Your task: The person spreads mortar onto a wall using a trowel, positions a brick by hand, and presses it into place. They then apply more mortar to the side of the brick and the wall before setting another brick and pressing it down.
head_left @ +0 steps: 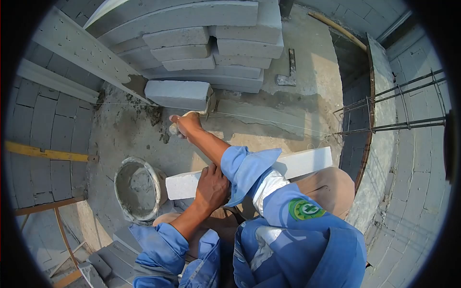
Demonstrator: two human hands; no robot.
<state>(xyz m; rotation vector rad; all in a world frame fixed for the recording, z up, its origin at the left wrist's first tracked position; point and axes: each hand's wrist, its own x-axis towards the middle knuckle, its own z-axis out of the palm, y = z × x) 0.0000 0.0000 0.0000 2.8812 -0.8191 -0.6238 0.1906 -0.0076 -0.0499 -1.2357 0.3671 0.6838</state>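
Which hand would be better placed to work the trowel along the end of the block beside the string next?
Probably the right hand: it holds the trowel right by the end of that block, while the left hand is at the white block near the knees.

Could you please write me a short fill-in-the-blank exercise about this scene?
The bucket stands on the person's ____ side.
Of the left hand and the right hand, the ____ one reaches farther out.
The sleeves are mainly ____ in colour.
The cross on the sleeve badge is ____.

Missing words: left; right; blue; white
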